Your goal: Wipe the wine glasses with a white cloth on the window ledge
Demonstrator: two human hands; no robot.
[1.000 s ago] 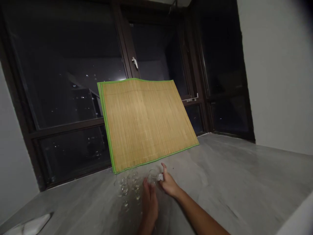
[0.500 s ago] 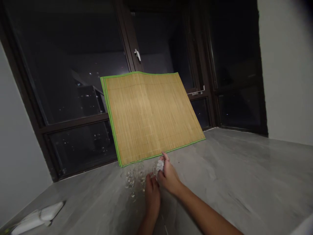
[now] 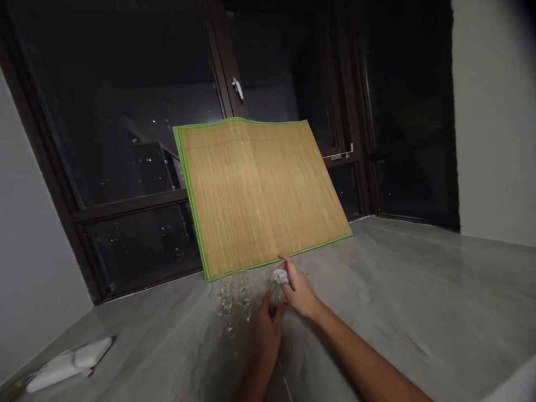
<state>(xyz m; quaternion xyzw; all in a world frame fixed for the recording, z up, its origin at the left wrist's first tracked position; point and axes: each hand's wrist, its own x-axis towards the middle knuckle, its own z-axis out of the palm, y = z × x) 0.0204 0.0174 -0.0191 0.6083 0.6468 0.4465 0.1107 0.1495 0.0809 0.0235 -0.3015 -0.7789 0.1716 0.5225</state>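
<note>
Between my hands is a clear glass point(image 3: 278, 293), partly hidden by my fingers. My left hand point(image 3: 268, 324) is closed round its lower part. A crumpled white cloth point(image 3: 280, 276) sits at the top of this glass, and my right hand point(image 3: 295, 285) is closed on the cloth beside the rim. Just left of my hands, several clear stemmed glasses point(image 3: 226, 301) stand close together on the grey marbled surface point(image 3: 360, 335). Their outlines are faint against the grey.
A bamboo mat point(image 3: 259, 190) with green edging leans on the dark window frame point(image 3: 125, 205) behind the glasses. At the lower left lies a white wrapped bundle point(image 3: 71, 364). Pale walls point(image 3: 494, 123) stand at both sides.
My left hand has moved slightly right, and the glass and cloth now show more clearly between my hands. My right hand has shifted a little to the right. The view has tilted slightly.
</note>
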